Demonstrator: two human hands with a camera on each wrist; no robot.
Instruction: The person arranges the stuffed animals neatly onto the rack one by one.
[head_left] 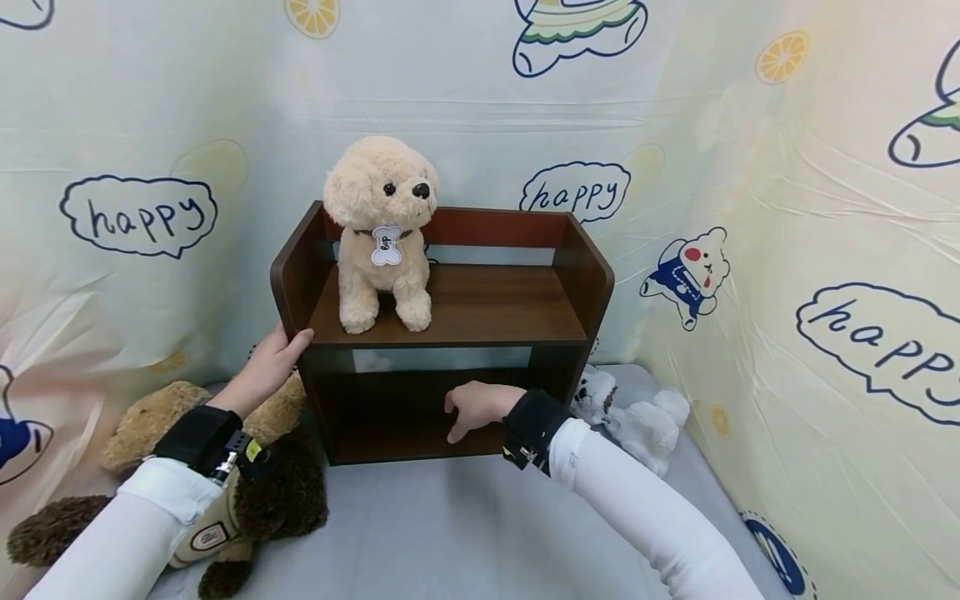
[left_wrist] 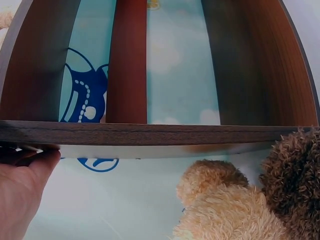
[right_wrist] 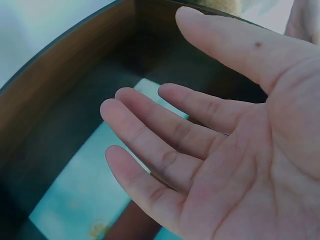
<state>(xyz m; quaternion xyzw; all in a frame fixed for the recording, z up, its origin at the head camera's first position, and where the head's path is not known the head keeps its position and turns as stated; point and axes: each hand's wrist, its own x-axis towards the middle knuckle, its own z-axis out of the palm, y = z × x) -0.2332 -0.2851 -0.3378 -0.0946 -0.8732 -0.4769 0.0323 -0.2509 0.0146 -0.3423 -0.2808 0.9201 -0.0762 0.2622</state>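
A two-tier dark brown wooden shelf stands on the bed-like grey surface. On its upper tier, at the left, sits a cream plush dog with a white bone-shaped tag. My left hand rests against the outside of the shelf's left panel, its thumb by the front edge and the other fingers mostly hidden. In front of the lower compartment is my right hand. Its palm and loosely straight fingers show in the right wrist view, holding nothing.
Brown and tan plush toys lie left of the shelf, close to my left forearm. A grey-and-white plush toy lies at its right. Behind hangs a printed curtain, which continues along the right.
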